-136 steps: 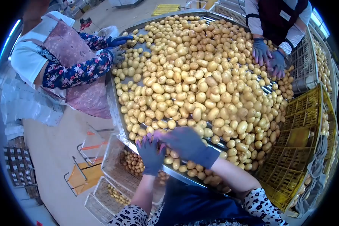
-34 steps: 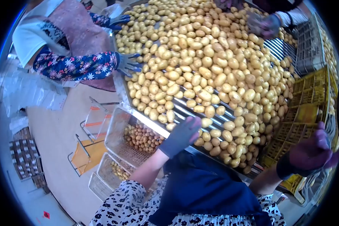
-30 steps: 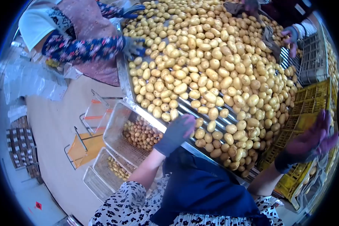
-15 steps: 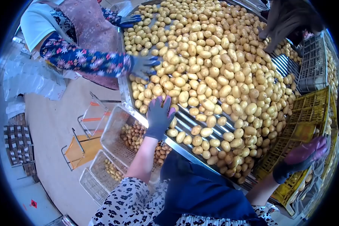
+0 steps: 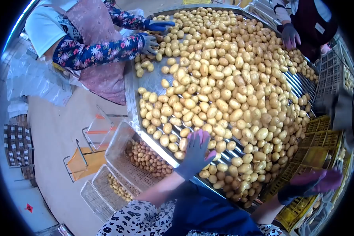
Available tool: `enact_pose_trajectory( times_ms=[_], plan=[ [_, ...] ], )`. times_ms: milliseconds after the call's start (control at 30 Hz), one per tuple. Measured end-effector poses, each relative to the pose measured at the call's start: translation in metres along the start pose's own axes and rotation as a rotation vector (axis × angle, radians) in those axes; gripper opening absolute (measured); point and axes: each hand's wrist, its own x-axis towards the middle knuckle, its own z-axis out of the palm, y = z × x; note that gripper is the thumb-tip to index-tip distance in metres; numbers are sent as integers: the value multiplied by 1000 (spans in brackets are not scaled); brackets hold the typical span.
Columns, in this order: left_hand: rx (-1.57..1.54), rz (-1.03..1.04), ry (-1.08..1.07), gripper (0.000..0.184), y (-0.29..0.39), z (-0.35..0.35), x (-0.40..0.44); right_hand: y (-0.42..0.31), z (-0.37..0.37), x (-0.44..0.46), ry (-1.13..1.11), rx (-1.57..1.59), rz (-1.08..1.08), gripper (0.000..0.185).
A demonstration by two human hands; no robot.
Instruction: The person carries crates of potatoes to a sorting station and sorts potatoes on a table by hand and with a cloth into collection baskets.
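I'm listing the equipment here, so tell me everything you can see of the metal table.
The metal table looks grey and shiny, with a straight near rim. A bare sheet shows at its left, and parallel bars show toward the near side and the right. Potatoes heaped on it hide most of its surface. The person's left hand extends over the near rim; whether it touches the table can't be told.

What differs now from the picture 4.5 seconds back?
The right hand has moved from the potatoes, beside the left hand, rightward over the yellow crates; whether it holds anything is unclear. A larger bare patch of metal table shows near a co-worker's floral sleeve. The left hand is still at the near edge; the pale crate below stays put.
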Motion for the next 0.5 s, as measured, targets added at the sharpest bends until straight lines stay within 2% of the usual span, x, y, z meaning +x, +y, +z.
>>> enact_pose_trajectory(
  times_ms=[67,133,233,333,400,433,467,500],
  plan=[
    [-73,-26,-19,71,-6,4,1,3,-8,-2,-3,13,87,51],
    [72,55,127,69,-18,-1,11,9,-19,-5,-31,25,141,53],
    [148,-21,276,62,-46,-12,37,15,-25,-9,-138,100,234,58],
    [263,-87,432,63,-89,-23,78,11,13,-35,-389,280,468,62],
    [239,-186,392,64,-118,-22,102,6,59,-79,-668,386,604,65],
    [324,-222,340,62,-119,-27,116,4,85,-110,-800,428,639,66],
    [327,-216,337,62,-127,-26,127,-4,101,-134,-909,306,458,68],
    [164,-225,264,61,-140,-20,135,-14,104,-139,-951,60,222,71]
  ],
)
